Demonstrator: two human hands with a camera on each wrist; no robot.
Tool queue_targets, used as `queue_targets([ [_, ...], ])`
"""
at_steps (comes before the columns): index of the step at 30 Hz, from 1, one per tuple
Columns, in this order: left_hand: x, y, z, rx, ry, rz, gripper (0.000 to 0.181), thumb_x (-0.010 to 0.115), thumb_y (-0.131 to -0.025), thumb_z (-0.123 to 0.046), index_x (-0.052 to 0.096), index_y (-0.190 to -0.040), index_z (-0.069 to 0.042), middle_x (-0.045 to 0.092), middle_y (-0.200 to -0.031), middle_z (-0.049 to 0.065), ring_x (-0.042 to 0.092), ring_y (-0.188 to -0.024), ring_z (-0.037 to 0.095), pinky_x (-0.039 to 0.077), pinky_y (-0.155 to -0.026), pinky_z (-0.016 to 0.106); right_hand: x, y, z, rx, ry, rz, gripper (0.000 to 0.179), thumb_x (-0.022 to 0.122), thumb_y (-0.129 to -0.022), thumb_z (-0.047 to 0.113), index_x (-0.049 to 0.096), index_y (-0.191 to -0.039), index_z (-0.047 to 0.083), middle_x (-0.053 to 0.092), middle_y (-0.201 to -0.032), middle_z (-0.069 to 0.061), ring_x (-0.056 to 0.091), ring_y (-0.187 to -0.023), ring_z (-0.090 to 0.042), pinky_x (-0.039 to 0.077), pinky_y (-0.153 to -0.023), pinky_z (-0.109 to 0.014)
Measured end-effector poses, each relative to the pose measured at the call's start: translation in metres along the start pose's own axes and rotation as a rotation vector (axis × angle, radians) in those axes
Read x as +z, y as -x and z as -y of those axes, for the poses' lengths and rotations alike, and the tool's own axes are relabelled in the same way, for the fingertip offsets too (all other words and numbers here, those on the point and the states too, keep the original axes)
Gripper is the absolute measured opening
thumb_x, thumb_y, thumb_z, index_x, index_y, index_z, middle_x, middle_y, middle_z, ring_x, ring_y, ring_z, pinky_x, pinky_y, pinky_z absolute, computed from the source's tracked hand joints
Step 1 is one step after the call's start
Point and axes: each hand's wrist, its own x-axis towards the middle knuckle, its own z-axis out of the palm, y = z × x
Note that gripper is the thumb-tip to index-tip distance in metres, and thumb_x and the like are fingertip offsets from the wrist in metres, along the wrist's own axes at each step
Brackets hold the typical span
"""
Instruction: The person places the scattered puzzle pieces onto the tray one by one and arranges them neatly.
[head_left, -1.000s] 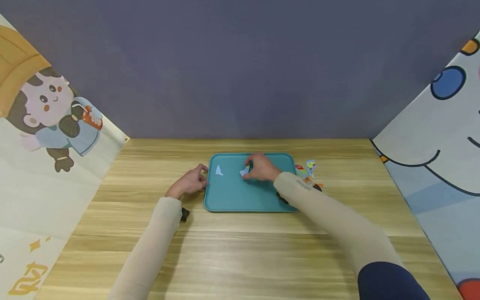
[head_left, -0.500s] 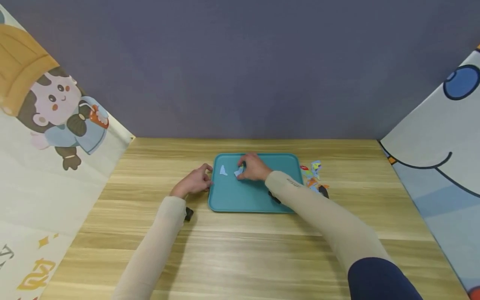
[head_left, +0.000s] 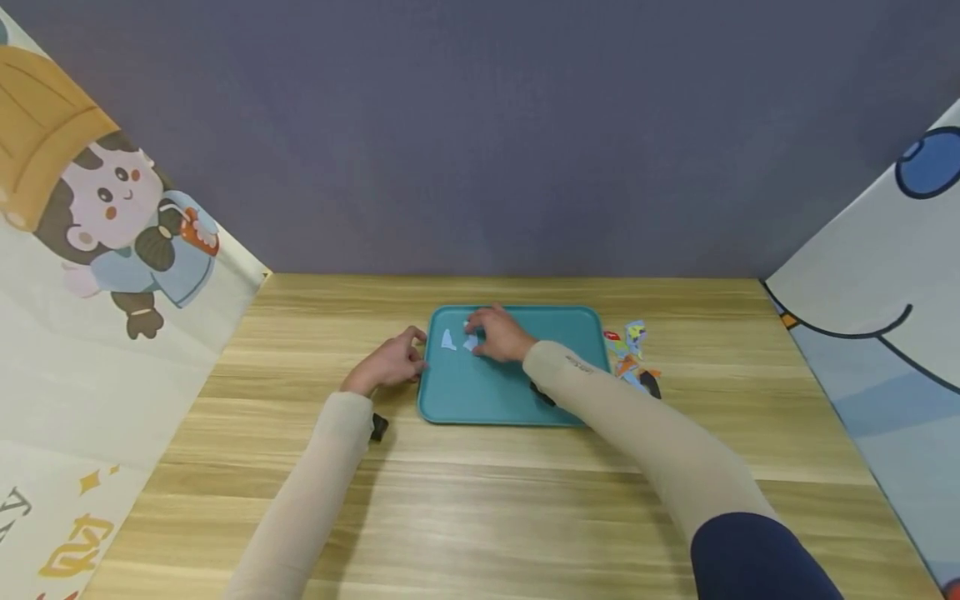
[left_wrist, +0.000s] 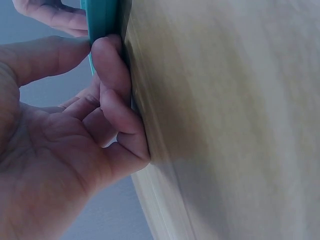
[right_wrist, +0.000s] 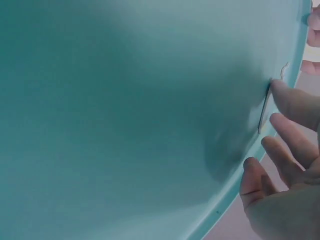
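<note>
A teal tray (head_left: 495, 404) lies on the wooden table. Its left rim is held by my left hand (head_left: 388, 363), with the thumb and curled fingers against the edge in the left wrist view. Over the tray's upper middle, my right hand (head_left: 502, 335) pinches a small light-blue puzzle piece (head_left: 470, 342) between thumb and fingers. In the right wrist view this piece (right_wrist: 264, 107) appears nearly edge-on, low against the tray surface, with the thumb touching it. Another pale-blue puzzle piece (head_left: 447, 340) lies flat on the tray just to its left, a narrow gap apart.
Several colourful puzzle pieces (head_left: 634, 335) lie loosely on the table beyond the tray's right rim, a dark piece (head_left: 650, 384) among them. A dark wall panel (head_left: 510, 150) rises behind the table (head_left: 465, 517). Printed panels with cartoon figures flank both sides.
My right hand has shifted left across the tray with the light-blue puzzle piece, bringing it closer to the other pale-blue piece. The left hand keeps its place at the rim. The head view has shifted slightly.
</note>
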Motion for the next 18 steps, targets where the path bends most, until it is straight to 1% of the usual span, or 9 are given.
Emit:
queue_targets([
  [1, 0.000, 0.000, 0.000, 0.000, -0.001, 0.000, 0.045, 0.061, -0.091, -0.011, 0.037, -0.129, -0.003, 0.062, -0.084, 0.010, 0.060, -0.069, 0.019, 0.047, -0.066, 0.034, -0.001, 0.001, 0.000, 0.001, -0.008, -0.005, 0.039, 0.078, -0.079, 0.014, 0.066, -0.115, 0.005, 0.055, -0.130, -0.011, 0.042, -0.126, -0.026, 0.017, -0.110, -0.039],
  [5, 0.001, 0.000, 0.000, -0.010, -0.008, 0.005, 0.045, 0.060, -0.092, -0.012, 0.036, -0.130, -0.004, 0.062, -0.085, 0.009, 0.060, -0.070, 0.019, 0.047, -0.067, 0.034, -0.006, 0.009, -0.003, 0.015, -0.046, -0.048, 0.039, 0.077, -0.080, 0.015, 0.066, -0.116, 0.004, 0.054, -0.130, -0.012, 0.040, -0.127, -0.029, 0.022, -0.108, -0.039],
  [8, 0.001, 0.001, 0.000, -0.021, -0.007, 0.008, 0.045, 0.059, -0.093, -0.012, 0.036, -0.131, -0.005, 0.062, -0.087, 0.009, 0.060, -0.071, 0.019, 0.047, -0.067, 0.034, -0.012, 0.019, -0.007, 0.035, -0.069, -0.080, 0.038, 0.075, -0.082, 0.015, 0.065, -0.116, 0.003, 0.053, -0.132, -0.013, 0.039, -0.128, -0.032, 0.023, -0.107, -0.041],
  [13, 0.001, 0.001, -0.002, -0.025, -0.001, 0.008, 0.045, 0.059, -0.093, -0.012, 0.036, -0.131, -0.005, 0.062, -0.089, 0.010, 0.060, -0.072, 0.019, 0.047, -0.067, 0.034, -0.032, 0.039, -0.019, 0.136, -0.115, -0.106, 0.038, 0.072, -0.085, 0.014, 0.063, -0.120, 0.004, 0.050, -0.134, -0.012, 0.035, -0.129, -0.032, 0.026, -0.105, -0.044],
  [16, 0.001, 0.001, -0.002, -0.020, -0.002, 0.008, 0.044, 0.058, -0.093, -0.012, 0.036, -0.131, -0.005, 0.062, -0.089, 0.010, 0.060, -0.072, 0.019, 0.047, -0.068, 0.034, -0.046, 0.052, -0.028, 0.152, -0.142, -0.128, 0.038, 0.071, -0.086, 0.013, 0.062, -0.121, 0.003, 0.049, -0.134, -0.013, 0.035, -0.129, -0.032, 0.029, -0.103, -0.045],
  [18, 0.001, 0.002, -0.001, -0.022, -0.003, 0.008, 0.044, 0.058, -0.093, -0.012, 0.036, -0.131, -0.005, 0.063, -0.089, 0.010, 0.060, -0.072, 0.019, 0.046, -0.068, 0.034, -0.054, 0.061, -0.034, 0.141, -0.152, -0.144, 0.038, 0.071, -0.086, 0.012, 0.061, -0.121, 0.000, 0.047, -0.136, -0.015, 0.033, -0.130, -0.033, 0.030, -0.102, -0.046],
])
